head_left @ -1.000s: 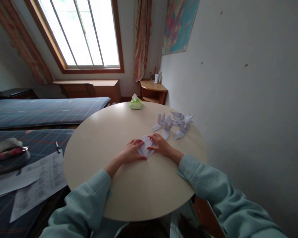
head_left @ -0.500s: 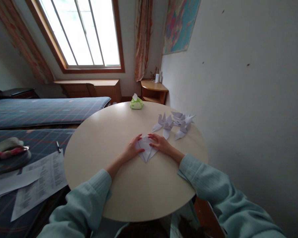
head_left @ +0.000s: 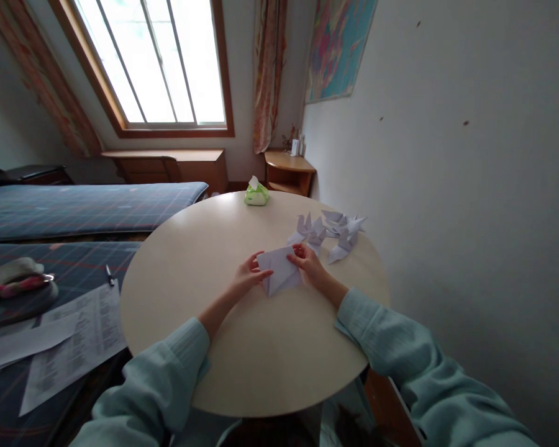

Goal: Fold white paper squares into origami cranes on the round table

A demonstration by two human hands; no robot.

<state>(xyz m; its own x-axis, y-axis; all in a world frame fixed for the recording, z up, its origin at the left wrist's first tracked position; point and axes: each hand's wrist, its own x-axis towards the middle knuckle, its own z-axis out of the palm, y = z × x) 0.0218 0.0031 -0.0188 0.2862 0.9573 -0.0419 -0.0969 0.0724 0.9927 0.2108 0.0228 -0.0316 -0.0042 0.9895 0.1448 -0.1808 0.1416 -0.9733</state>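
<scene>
A folded sheet of white paper (head_left: 281, 268) is held between my two hands over the middle of the round table (head_left: 242, 360). My left hand (head_left: 248, 273) pinches its left edge, thumb on the near face and fingers behind. At the upper right corner my right hand (head_left: 306, 259) grips the paper between thumb and fingers. The sheet is tilted, with its lower point close to the tabletop. Just beyond my right hand lie several folded paper birds (head_left: 345, 233), grouped together; the nearest ones are partly hidden by the paper and my hand.
A green tissue pack (head_left: 256, 194) stands at the table's far edge. To the left, a plaid bed (head_left: 88, 261) bears printed sheets (head_left: 81, 344), a pen (head_left: 109, 275) and a bag-like item (head_left: 18, 288). A white wall (head_left: 470, 217) rises close on the right.
The folded paper has come up off the table and tilted, showing a straight upper edge. Both hands have shifted from lying on it to pinching its sides.
</scene>
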